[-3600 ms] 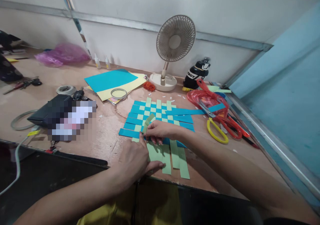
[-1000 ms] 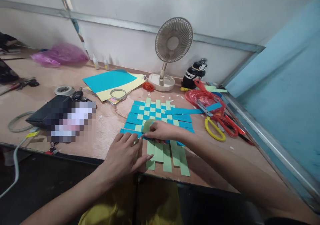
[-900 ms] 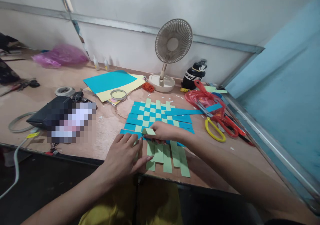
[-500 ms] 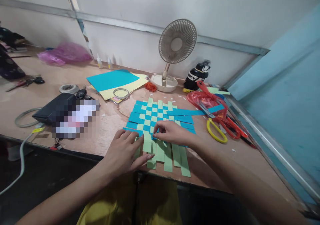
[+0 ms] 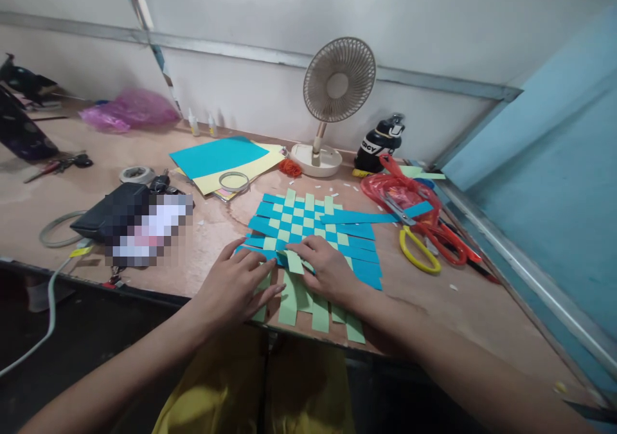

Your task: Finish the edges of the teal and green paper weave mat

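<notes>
A woven paper mat of blue and light green strips lies on the table in front of me. My left hand rests on its near left corner, fingers stretched out over a blue strip. At the near edge, my right hand has its fingers closed on a light green paper strip, whose end is lifted and bent. Other green strip tails hang toward the table edge, partly under my hands. A separate blue strip lies across the mat's right side.
Yellow-handled scissors and a red plastic bag lie to the right. Behind stand a fan and a black bottle. Coloured paper sheets are at the back left, a black pouch at the left.
My right hand has moved slightly nearer and now grips the green strip's end, which has swung to the right. The left hand has stayed nearly in place at the corner.
</notes>
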`<state>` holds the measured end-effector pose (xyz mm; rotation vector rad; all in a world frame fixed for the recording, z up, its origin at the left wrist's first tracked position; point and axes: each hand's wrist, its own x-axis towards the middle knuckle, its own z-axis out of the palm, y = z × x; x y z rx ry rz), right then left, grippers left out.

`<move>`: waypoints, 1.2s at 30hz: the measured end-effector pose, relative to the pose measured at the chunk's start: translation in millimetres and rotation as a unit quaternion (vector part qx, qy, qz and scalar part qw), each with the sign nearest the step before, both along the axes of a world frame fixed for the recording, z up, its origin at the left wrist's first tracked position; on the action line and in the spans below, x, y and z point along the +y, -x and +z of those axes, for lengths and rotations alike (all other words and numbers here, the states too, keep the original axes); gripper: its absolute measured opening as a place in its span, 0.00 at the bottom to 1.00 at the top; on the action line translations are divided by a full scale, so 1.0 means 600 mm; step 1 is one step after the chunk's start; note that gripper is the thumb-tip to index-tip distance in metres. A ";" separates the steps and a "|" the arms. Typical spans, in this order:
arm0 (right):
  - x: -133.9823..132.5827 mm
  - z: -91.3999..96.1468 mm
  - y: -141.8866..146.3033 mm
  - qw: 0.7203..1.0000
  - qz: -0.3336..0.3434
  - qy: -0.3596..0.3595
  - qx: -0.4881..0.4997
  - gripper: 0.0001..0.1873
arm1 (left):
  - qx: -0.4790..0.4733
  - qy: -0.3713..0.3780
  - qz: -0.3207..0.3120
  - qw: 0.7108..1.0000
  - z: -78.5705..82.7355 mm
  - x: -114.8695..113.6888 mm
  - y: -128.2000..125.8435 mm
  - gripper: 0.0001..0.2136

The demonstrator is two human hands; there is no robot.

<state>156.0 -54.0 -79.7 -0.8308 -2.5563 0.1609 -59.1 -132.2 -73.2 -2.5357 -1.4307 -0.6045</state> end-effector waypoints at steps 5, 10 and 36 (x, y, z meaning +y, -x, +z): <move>0.000 -0.010 -0.001 0.996 0.020 -0.077 -0.036 0.19 | 0.012 -0.035 -0.008 0.999 0.002 0.007 0.000 0.11; -0.001 -0.017 -0.003 0.982 0.039 -0.167 -0.076 0.19 | 0.021 -0.028 -0.010 0.999 0.006 0.007 0.000 0.09; -0.014 -0.003 0.010 0.974 0.077 -0.209 -0.040 0.10 | -0.021 0.102 -0.008 0.995 0.000 0.043 0.018 0.12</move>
